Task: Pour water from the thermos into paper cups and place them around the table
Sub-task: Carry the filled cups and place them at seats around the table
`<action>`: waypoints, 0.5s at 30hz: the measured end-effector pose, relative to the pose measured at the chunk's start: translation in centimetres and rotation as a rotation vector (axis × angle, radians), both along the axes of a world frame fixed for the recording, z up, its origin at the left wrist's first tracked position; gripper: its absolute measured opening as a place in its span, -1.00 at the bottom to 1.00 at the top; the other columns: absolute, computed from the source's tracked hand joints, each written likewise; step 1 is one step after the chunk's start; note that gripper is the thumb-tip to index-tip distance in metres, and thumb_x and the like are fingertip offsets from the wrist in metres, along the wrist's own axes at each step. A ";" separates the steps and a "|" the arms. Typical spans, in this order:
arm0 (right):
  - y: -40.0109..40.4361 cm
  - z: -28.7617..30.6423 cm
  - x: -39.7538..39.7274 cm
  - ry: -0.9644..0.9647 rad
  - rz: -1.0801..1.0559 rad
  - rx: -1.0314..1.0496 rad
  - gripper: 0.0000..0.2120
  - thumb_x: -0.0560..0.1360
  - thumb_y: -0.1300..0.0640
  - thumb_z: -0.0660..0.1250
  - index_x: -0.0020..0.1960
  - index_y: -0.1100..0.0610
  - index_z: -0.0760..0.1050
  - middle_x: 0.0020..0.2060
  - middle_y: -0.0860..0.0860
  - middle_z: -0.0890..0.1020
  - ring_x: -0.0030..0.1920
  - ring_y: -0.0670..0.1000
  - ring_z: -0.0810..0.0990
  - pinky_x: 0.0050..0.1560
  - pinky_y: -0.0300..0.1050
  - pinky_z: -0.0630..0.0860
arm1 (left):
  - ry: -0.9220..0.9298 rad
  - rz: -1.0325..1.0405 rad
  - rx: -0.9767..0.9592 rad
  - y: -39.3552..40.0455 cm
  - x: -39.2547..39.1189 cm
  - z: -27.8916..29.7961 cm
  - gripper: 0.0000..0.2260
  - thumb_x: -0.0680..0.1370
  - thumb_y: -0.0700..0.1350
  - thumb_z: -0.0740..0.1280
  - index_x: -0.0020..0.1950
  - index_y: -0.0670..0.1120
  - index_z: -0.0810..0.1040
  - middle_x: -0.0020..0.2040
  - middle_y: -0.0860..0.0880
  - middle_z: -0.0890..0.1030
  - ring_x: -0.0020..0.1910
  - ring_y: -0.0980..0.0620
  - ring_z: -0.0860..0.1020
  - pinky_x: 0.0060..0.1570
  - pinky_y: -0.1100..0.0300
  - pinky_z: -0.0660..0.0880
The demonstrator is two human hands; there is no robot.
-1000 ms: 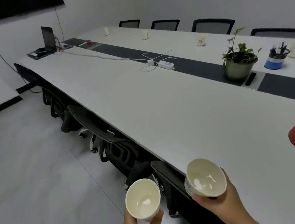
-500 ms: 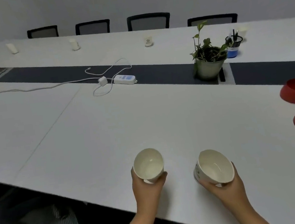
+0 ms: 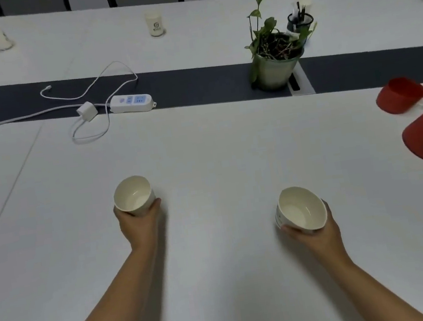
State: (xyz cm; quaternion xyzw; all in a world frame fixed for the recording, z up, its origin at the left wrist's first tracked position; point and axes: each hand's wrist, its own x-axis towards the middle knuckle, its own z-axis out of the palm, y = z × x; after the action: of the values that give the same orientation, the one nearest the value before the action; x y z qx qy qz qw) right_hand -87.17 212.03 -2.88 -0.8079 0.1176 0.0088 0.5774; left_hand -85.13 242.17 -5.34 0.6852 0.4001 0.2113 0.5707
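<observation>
With one paper cup (image 3: pixel 134 195) gripped by the left hand (image 3: pixel 139 225) and another paper cup (image 3: pixel 301 211) by the right hand (image 3: pixel 317 235), both are best set down level on the counter (image 3: pixel 203 148), well apart, nearer than the power strip (image 3: pixel 132 103).

My white counter (image 3: pixel 202 140) has a dark strip (image 3: pixel 194 86) across its middle. On the strip sit a power strip (image 3: pixel 132 103) with white cables and a potted plant (image 3: pixel 274 61). Beyond stand paper cups (image 3: pixel 155 25) and a pen holder (image 3: pixel 299 22). A red lid (image 3: pixel 400 98) lies at right.
</observation>
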 end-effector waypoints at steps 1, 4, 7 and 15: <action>0.2 -0.3 0.2 0.005 -0.012 -0.009 -0.36 0.18 0.29 0.55 -0.01 -0.22 0.29 -0.10 -0.36 0.44 -0.11 -0.40 0.43 -0.17 -0.46 0.32 | 0.000 0.011 0.000 0.8 0.6 -0.4 -0.31 0.30 -0.21 0.52 0.33 -0.15 0.26 0.25 -0.12 0.45 0.19 -0.09 0.43 0.12 0.18 0.32; 0.8 -1.4 0.9 0.011 -0.039 -0.028 -0.35 0.18 0.30 0.55 0.08 -0.12 0.31 -0.08 -0.33 0.44 -0.08 -0.19 0.47 -0.06 -0.25 0.33 | -0.010 0.021 0.014 3.0 2.2 -1.5 -0.32 0.30 -0.22 0.52 0.32 -0.16 0.27 0.27 -0.14 0.45 0.22 -0.12 0.43 0.15 0.18 0.33; 1.7 -1.9 1.6 0.015 -0.049 -0.046 -0.34 0.17 0.31 0.55 0.11 -0.04 0.31 -0.08 -0.31 0.44 -0.03 -0.05 0.45 0.00 -0.14 0.32 | -0.005 0.008 0.035 4.7 3.9 -1.9 -0.32 0.30 -0.22 0.52 0.31 -0.18 0.26 0.27 -0.16 0.45 0.22 -0.14 0.43 0.16 0.15 0.34; 3.1 -3.2 2.2 0.020 -0.049 -0.049 -0.35 0.14 0.35 0.56 0.07 -0.03 0.34 -0.08 -0.27 0.47 -0.08 -0.09 0.47 -0.02 -0.15 0.31 | -0.012 -0.019 0.065 7.0 6.5 -3.1 -0.35 0.30 -0.21 0.52 0.29 -0.17 0.28 0.25 -0.16 0.46 0.20 -0.13 0.44 0.11 0.14 0.35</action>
State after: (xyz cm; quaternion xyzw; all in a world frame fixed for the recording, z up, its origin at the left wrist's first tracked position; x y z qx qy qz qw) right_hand -85.00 215.08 -6.11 -0.8185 0.1432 -0.0003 0.5564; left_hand -78.62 249.17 -8.42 0.7060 0.3828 0.2229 0.5526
